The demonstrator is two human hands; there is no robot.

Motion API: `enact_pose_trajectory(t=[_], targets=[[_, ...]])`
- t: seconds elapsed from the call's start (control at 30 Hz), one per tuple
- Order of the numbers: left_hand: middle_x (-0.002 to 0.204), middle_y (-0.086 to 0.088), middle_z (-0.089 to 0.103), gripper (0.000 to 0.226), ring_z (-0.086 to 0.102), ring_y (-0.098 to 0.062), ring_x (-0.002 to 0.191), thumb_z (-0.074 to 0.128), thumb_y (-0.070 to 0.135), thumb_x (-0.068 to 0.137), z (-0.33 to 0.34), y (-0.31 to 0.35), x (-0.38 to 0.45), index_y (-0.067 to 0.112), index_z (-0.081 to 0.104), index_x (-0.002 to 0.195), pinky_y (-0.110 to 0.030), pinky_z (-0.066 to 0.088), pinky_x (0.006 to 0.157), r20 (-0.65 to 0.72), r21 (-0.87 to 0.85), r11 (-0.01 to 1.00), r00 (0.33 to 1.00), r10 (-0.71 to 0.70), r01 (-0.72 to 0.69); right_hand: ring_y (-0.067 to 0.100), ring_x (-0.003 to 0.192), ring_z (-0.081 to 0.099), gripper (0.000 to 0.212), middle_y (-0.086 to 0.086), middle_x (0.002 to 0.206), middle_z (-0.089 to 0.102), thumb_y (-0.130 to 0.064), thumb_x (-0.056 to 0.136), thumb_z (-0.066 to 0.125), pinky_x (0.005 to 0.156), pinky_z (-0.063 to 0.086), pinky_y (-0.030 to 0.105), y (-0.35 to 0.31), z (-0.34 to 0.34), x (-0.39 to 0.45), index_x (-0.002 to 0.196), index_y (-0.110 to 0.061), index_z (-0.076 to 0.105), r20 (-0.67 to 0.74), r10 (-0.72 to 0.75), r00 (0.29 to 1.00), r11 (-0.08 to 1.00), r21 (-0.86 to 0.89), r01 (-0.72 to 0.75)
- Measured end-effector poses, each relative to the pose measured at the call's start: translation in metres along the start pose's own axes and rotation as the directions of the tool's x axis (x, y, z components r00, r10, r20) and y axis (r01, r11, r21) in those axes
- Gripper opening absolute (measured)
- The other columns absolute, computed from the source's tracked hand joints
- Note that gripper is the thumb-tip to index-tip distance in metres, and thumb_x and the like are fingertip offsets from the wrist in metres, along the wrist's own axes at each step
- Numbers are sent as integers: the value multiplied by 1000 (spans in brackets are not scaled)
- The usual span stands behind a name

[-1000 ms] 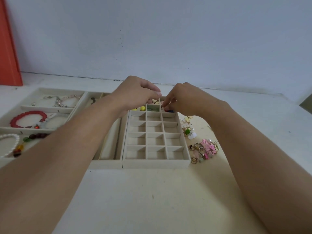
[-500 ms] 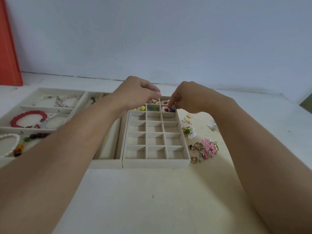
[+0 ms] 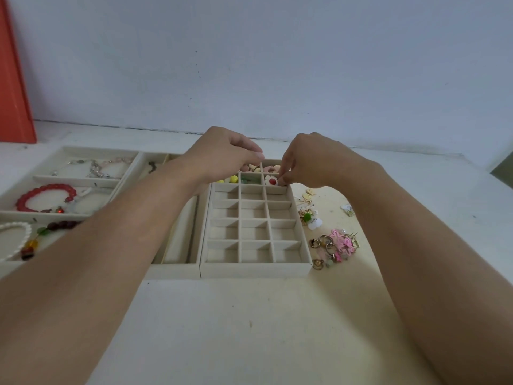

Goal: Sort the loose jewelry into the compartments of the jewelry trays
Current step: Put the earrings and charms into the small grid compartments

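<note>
A beige grid tray (image 3: 255,269) with many small compartments lies in front of me. Its back rows hold yellow beads (image 3: 233,179), a green piece (image 3: 245,179), pink pieces (image 3: 270,169) and a white flower earring with a red centre (image 3: 270,180). My right hand (image 3: 316,159) reaches into that earring's compartment, fingertips pinched at its right side. My left hand (image 3: 222,154) hovers over the back row with thumb and forefinger pressed together; I see nothing between them. Loose jewelry (image 3: 337,245), pink flowers and gold rings, lies on the table right of the tray.
More loose earrings (image 3: 309,219) and gold pieces (image 3: 308,194) lie by the tray's right wall. On the left, a bracelet tray (image 3: 55,179) holds a red bracelet (image 3: 44,195) and a pearl bracelet (image 3: 16,237). A tray with long slots (image 3: 177,245) sits between. A wall is close behind.
My right hand has shifted slightly right and its fingertips have dipped into the flower earring's compartment. My left hand has stayed almost still over the back row.
</note>
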State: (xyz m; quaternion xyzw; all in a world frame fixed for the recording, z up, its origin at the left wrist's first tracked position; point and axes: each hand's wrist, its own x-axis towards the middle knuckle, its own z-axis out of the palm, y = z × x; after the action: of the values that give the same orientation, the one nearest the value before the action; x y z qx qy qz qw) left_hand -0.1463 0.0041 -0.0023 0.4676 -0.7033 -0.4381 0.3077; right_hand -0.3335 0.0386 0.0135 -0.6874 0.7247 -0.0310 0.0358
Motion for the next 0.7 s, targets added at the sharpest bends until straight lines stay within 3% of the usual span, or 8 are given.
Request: enact_pose_trajectory(t=[0.7], targets=[[91,2,78,4,68,-8,77,79,24,84,-1,1,-1,25,78,88,-39,58,88,-1,2,1000,1000,13,-13,22,95,64,9,-4,98,69,-36,92,70,65,43,33,-3,9,3,99,-34,75,-92,3,996,996,-93,-11]])
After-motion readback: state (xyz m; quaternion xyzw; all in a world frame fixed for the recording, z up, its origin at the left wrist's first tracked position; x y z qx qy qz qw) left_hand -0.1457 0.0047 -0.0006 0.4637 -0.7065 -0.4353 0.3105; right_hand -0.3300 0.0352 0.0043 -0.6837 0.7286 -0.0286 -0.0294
